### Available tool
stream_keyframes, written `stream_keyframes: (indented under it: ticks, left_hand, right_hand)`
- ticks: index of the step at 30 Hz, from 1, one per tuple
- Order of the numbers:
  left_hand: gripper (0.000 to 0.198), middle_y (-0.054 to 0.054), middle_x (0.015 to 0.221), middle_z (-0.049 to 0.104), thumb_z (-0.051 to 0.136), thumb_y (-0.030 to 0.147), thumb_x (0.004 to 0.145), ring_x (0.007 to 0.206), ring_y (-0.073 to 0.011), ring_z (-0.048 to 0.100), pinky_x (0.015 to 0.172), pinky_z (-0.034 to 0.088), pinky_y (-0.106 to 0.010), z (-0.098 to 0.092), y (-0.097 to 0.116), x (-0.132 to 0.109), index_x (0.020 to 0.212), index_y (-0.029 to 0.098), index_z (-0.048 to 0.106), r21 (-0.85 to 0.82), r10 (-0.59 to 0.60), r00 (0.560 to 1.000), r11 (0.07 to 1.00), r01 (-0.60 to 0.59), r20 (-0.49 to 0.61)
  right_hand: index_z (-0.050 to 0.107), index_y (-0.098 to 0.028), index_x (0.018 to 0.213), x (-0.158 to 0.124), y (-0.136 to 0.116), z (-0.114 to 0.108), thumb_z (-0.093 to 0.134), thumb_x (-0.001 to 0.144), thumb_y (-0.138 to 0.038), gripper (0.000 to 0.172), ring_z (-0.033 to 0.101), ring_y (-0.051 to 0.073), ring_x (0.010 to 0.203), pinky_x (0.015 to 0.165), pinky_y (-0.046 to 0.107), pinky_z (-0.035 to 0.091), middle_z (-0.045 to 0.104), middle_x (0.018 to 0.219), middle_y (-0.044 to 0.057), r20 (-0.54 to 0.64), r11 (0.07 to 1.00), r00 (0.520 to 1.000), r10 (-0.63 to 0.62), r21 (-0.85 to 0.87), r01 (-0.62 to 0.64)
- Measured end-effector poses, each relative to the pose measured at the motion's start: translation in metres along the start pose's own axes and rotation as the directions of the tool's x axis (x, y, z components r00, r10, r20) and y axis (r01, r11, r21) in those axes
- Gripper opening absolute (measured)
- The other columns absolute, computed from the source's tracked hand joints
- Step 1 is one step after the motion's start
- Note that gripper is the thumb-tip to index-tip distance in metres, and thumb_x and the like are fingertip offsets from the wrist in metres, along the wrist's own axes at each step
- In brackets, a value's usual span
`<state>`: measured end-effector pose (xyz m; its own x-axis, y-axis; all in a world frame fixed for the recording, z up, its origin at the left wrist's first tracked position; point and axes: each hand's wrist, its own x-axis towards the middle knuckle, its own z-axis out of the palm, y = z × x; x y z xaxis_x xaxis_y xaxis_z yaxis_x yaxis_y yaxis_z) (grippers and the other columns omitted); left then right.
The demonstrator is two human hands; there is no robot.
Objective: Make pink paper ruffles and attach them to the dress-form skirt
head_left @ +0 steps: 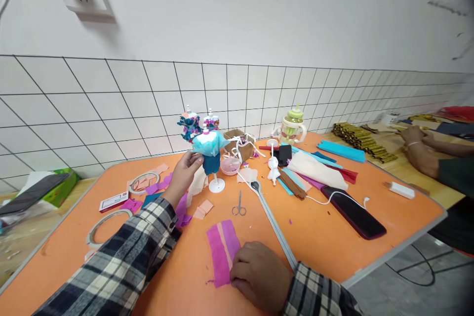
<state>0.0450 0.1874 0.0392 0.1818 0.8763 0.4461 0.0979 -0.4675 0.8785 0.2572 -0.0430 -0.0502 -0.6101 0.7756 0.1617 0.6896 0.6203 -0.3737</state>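
My left hand (188, 170) has its thumb and fingers closed on the side of a miniature dress form (212, 163), which stands upright on a round white base. Light-blue crepe paper covers its top, and its lower body is dark blue. Near the table's front lies a piece of magenta and purple crepe paper (220, 252) with a pale strip along it. At its lower right edge, my right hand (261, 274) is closed, with the fingertips curled against the paper. Small scissors (239, 207) lie between the dress form and that piece.
Behind stand more decorated forms (189, 126) and a cardboard box (240, 145). A pink bowl (230, 165), tape rolls (107, 222), a bottle (294, 126), a white figurine (273, 170), crepe paper rolls (318, 168) and a corded black device (353, 212) surround the hands. A co-worker's arms (425, 150) are at right.
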Motion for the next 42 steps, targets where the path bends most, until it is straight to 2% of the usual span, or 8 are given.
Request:
stream_keyframes:
  ticks: [5,10,14,20,25,34,37,42]
  left_hand:
    - [0.039,-0.011,0.133,0.064,0.062,0.039,0.099,0.118,-0.0278,0.064,0.101,0.053,-0.052,0.002,-0.006,0.001,0.132,0.019,0.06,0.016,0.001,0.999,1.0,-0.001,-0.046]
    - [0.079,-0.011,0.164,0.036,0.07,0.045,0.092,0.149,-0.0302,0.038,0.118,0.037,-0.053,0.027,-0.028,-0.029,0.157,0.035,0.026,0.07,0.019,0.995,0.997,-0.012,-0.097]
    - [0.045,-0.013,0.141,0.058,0.067,0.035,0.096,0.12,-0.0301,0.063,0.098,0.055,-0.054,0.039,-0.056,-0.046,0.137,0.02,0.057,0.184,-0.106,0.994,0.977,0.104,-0.003]
    - [0.037,-0.011,0.131,0.065,0.065,0.035,0.097,0.109,-0.0262,0.067,0.09,0.059,-0.048,0.038,-0.075,-0.048,0.13,0.018,0.061,0.387,-0.261,0.955,0.902,0.19,0.139]
    - [0.037,-0.011,0.131,0.065,0.065,0.034,0.097,0.108,-0.0259,0.068,0.09,0.059,-0.048,0.03,-0.048,-0.048,0.131,0.018,0.061,0.509,-0.219,0.964,0.853,0.114,0.151]
    - [0.015,-0.001,0.087,0.078,0.068,0.041,0.084,0.082,-0.0266,0.071,0.073,0.054,-0.035,-0.032,0.074,-0.094,0.09,0.031,0.077,0.634,-0.144,0.946,0.77,-0.078,0.291]
    - [0.021,-0.003,0.106,0.078,0.075,0.044,0.079,0.099,-0.0253,0.07,0.086,0.052,-0.034,-0.02,0.078,-0.133,0.095,0.03,0.078,0.608,-0.201,0.841,0.774,-0.179,0.503]
    - [0.012,-0.004,0.088,0.077,0.07,0.035,0.082,0.086,-0.0245,0.07,0.083,0.048,-0.038,-0.003,0.052,-0.166,0.079,0.024,0.073,0.709,-0.298,0.847,0.694,-0.125,0.441]
  right_hand:
    - [0.07,-0.023,0.091,0.0,0.0,0.002,0.063,0.097,-0.032,0.013,0.061,0.017,0.09,0.083,0.033,0.039,0.072,0.092,-0.001,-0.011,1.0,1.0,0.005,0.009,-0.005]
    - [0.07,-0.023,0.092,0.002,0.0,0.004,0.064,0.096,-0.033,0.013,0.061,0.017,0.091,0.082,0.033,0.038,0.072,0.093,0.0,-0.01,1.0,1.0,0.014,0.012,-0.014]
    - [0.073,-0.024,0.094,0.004,0.002,0.003,0.066,0.094,-0.032,0.011,0.061,0.017,0.091,0.079,0.032,0.039,0.073,0.093,-0.001,0.01,0.999,1.0,0.018,0.034,-0.018]
    - [0.075,-0.023,0.097,0.007,-0.001,-0.007,0.071,0.091,-0.033,0.013,0.063,0.019,0.094,0.081,0.032,0.042,0.074,0.097,0.001,0.087,0.999,0.996,0.011,0.03,-0.013]
    - [0.076,-0.023,0.099,0.005,-0.003,-0.006,0.069,0.092,-0.034,0.015,0.065,0.02,0.097,0.088,0.034,0.044,0.074,0.1,0.003,0.065,0.995,0.996,0.067,0.063,-0.071]
    - [0.079,-0.02,0.098,0.044,0.009,-0.031,0.068,0.089,-0.025,0.015,0.067,0.018,0.09,0.079,0.027,0.045,0.078,0.097,0.003,0.165,0.977,0.986,0.04,0.199,-0.073]
    - [0.079,-0.019,0.095,0.067,0.013,-0.038,0.07,0.087,-0.025,0.013,0.067,0.018,0.091,0.079,0.027,0.043,0.078,0.097,0.004,0.162,0.976,0.986,0.031,0.21,-0.065]
    - [0.079,-0.021,0.095,0.091,0.014,-0.042,0.069,0.086,-0.022,0.014,0.067,0.016,0.079,0.064,0.025,0.038,0.078,0.087,0.002,0.214,0.973,0.974,0.079,0.195,-0.121]
